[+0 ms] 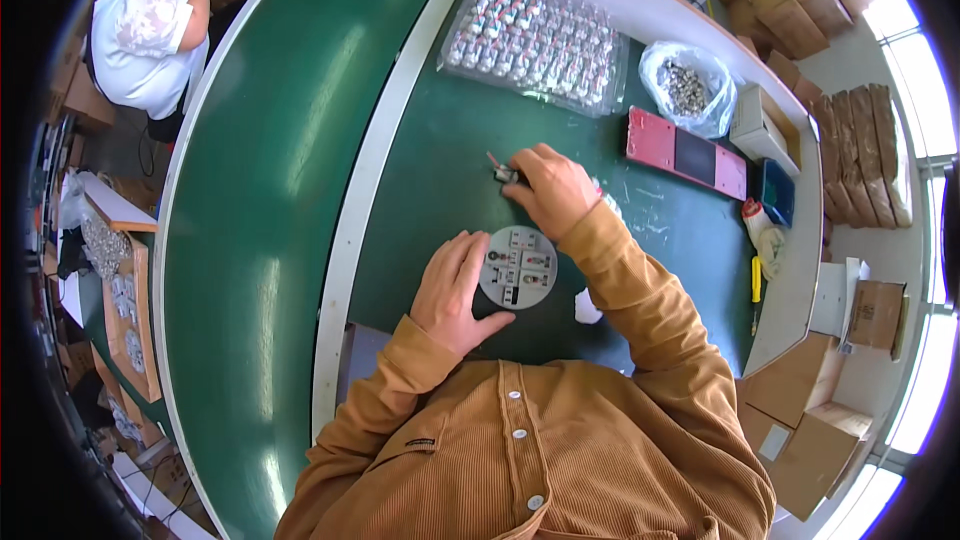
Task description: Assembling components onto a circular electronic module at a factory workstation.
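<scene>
A round light-grey disc (pixel 548 262) lies on the green bench before me, with small compartments holding tiny dark, white and reddish parts. My left hand (pixel 447 292) brackets its left edge, fingers against the rim and thumb by the lower edge. Beyond the disc, my right hand (pixel 553 186) is closed in a pinch on a small dark component (pixel 504 174) with a thin red lead sticking up. That component is held above the bench, apart from the disc; its exact kind is too small to tell. A small white piece (pixel 587 307) lies beside my right sleeve.
At the back stands a clear plastic tray (pixel 450 68) with rows of small white, red-leaded parts. Right of it are a bag of metal parts (pixel 686 90), a red-and-black block (pixel 675 145), a blue bin (pixel 777 192) and a yellow cutter (pixel 756 280). A pale ledge (pixel 350 240) borders the left.
</scene>
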### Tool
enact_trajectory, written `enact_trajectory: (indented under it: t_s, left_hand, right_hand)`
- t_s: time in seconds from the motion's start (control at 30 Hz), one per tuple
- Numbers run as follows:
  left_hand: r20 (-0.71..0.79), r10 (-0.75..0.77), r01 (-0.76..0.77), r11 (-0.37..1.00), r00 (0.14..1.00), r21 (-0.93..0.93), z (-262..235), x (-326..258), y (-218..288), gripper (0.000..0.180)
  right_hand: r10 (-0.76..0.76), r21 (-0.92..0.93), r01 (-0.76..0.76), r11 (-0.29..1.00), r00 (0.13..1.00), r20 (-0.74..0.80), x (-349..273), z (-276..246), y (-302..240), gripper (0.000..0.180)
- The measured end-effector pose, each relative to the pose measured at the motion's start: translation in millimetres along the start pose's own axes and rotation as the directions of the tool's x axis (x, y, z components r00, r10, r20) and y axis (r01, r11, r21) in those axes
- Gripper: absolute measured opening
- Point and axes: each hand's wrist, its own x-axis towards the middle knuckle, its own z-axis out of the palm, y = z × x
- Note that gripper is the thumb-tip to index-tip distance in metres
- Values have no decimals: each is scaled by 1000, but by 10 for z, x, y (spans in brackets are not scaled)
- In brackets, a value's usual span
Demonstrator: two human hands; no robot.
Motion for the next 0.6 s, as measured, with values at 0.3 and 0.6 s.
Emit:
enact_trajectory:
  t_s: [0.3, 0.6]
  left_hand:
    - [-80, 3, 3, 997, 997, 73, 97, -136, -119, 99]
    - [-118, 11, -10, 1000, 993, 3, 99, -67, -85, 99]
  right_hand:
    - [21, 127, -8, 992, 995, -102, -652, -271, -540, 16]
    - [-52, 9, 51, 999, 994, 99, -975, -43, -693, 16]
